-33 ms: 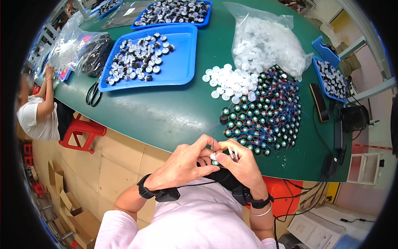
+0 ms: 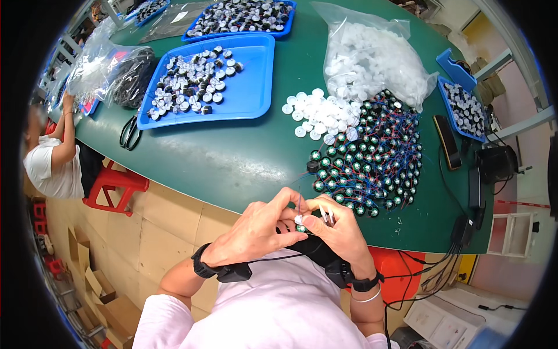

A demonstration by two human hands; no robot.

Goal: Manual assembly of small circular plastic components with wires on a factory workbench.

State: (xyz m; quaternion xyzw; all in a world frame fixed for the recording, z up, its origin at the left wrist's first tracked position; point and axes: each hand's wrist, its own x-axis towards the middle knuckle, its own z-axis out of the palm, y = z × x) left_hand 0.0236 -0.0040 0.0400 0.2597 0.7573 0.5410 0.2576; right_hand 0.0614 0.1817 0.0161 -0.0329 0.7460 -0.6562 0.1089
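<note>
My left hand [image 2: 253, 232] and my right hand [image 2: 336, 225] meet at the table's near edge, fingers pinched together. Between their fingertips is a small round wired part [image 2: 301, 227] with a green face and a white piece on top. A thin dark wire rises from it beside my left index finger. A slim silvery tool [image 2: 326, 215], its kind unclear, shows between the fingers of my right hand. Just beyond lies a spread of black round parts [image 2: 366, 168] with green faces and red and blue wires. White plastic discs [image 2: 319, 115] are heaped beside them.
A blue tray [image 2: 247, 104] holds several capped parts; another blue tray [image 2: 282, 30] stands behind it. Black-handled scissors [image 2: 130, 134] lie at the left edge. A clear bag [image 2: 372, 58] of white discs sits far right. A co-worker [image 2: 55, 157] sits at left by a red stool [image 2: 119, 180].
The view has shifted very slightly; both hands keep the same hold on the small round part.
</note>
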